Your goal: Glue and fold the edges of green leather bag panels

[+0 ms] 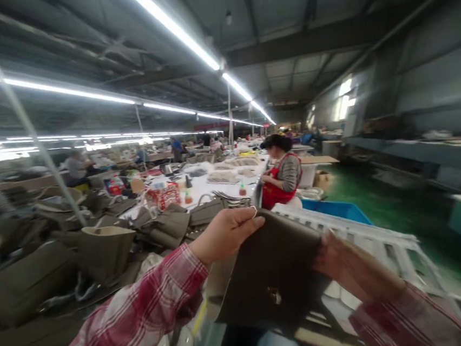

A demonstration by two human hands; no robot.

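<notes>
Plainly, left hand [227, 233] pinches smooth, leathery panel [274, 261]; right hand [339, 260] blurred, grip unclear.

Head-worn view, forward and down

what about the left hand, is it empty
No, the left hand pinches the dark panel near its top edge.

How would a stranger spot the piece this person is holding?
Find the two red-and-white plaid sleeves reaching in from below. Between the left hand and blurred right hand is a dark brown, flat, leather-like panel. Unlike the olive-brown pieces heaped at left, it is held up, showing a small gold-toned fitting.
</notes>
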